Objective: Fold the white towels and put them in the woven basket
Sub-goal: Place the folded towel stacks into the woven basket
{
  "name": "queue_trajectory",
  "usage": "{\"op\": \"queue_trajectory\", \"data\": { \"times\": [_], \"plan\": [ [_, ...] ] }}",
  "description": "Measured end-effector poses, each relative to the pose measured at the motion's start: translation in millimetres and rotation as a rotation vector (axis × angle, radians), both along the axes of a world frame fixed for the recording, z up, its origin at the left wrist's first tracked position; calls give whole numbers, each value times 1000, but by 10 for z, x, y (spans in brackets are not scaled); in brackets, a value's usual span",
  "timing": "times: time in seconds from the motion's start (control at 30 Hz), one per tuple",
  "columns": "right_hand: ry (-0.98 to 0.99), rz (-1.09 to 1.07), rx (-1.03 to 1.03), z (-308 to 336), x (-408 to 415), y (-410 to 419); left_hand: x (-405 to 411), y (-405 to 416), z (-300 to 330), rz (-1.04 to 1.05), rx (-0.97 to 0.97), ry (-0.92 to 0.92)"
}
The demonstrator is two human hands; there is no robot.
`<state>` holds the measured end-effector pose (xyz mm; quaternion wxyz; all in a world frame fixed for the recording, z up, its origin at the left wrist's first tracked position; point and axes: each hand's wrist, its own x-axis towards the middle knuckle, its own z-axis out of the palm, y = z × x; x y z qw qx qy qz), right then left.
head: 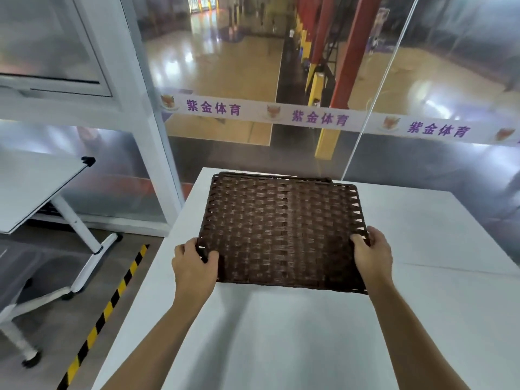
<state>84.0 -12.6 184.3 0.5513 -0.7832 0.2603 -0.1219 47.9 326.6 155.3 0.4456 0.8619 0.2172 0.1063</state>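
- The table point(422, 305) is a white top filling the lower half of the view, set against a glass wall point(225, 66). Most of its surface is bare, and no towels show anywhere on it, so the folding looks not yet begun.
- The basket point(281, 232) is dark brown and woven, and sits mid-table toward the far edge. Its flat weave faces the camera, which suggests it is tipped toward the person or being handled by its base; whether its far edge rests on the table I cannot tell. A shadow under the near edge suggests that side is lifted.
- The left hand point(195, 267) is clenched on the basket's near left corner — thumb over the weave, fingers wrapped round the rim.
- The right hand point(371, 256) grasps the near right corner the same way. A grip at both corners keeps so wide and shallow a thing level and lets it be turned or set down squarely.
- Likely step: placing the basket where it leaves free table in front for folding — a judgement only.
- A second table point(36, 190) stands to the left, beside striped floor tape point(107, 313).
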Motion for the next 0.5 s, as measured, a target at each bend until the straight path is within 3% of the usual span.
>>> {"op": "queue_trajectory", "data": {
  "times": [0.23,0.5],
  "plan": [
    [135,58,-172,-48,703,117,743,131,74,-21,39,78],
    [202,187,-175,-156,1182,97,1228,136,-11,-35,19,175]
  ]
}}
